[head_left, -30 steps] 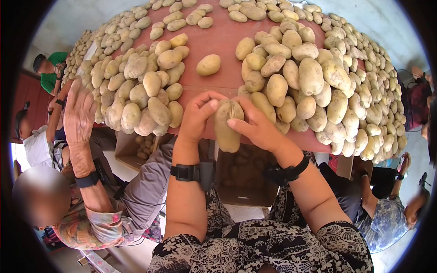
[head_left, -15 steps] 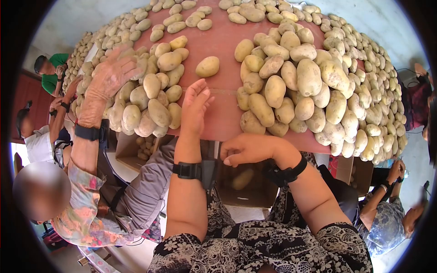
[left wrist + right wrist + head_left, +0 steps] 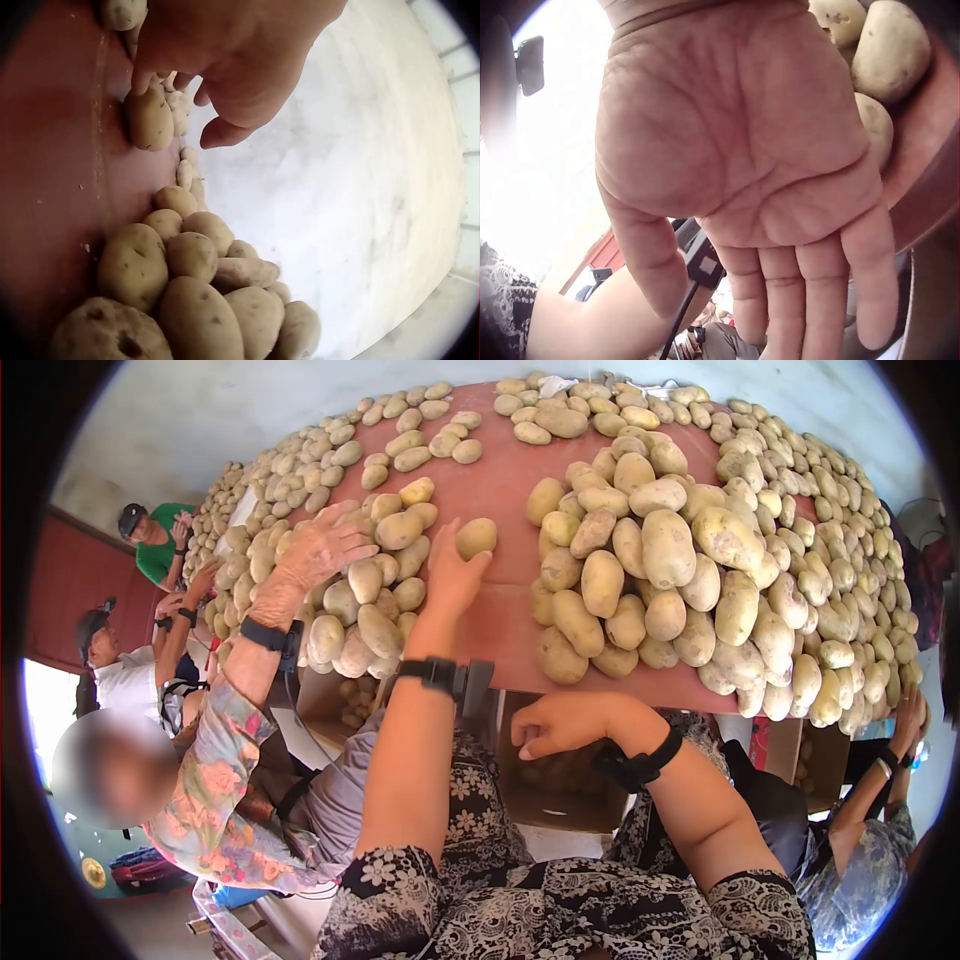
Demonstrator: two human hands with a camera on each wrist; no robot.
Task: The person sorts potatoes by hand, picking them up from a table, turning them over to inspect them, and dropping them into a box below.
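A single potato point(image 3: 477, 538) lies on the red tabletop point(image 3: 505, 625) between two heaps. At its near left side is my left hand point(image 3: 455, 575), thumb and fingers spread. In the left wrist view, the fingers of my left hand point(image 3: 232, 56) reach over that potato point(image 3: 150, 120), thumb held away from it; whether a fingertip touches is unclear. My right hand point(image 3: 570, 722) hangs empty at the near table edge, above a cardboard box point(image 3: 560, 808). The right wrist view shows the palm of my right hand point(image 3: 742, 157) with relaxed fingers.
Big potato heaps stand left point(image 3: 375, 625) and right point(image 3: 665, 550). At my left, another person's hand point(image 3: 320, 548) reaches over the left heap, close to my left arm. More people sit at both sides. A second box point(image 3: 335, 705) stands under the table at the left.
The potato both hands held dropped into the box below. My left hand has moved forward to the lone potato, while my right hand lowered. The neighbour's hand moved right over the heap.
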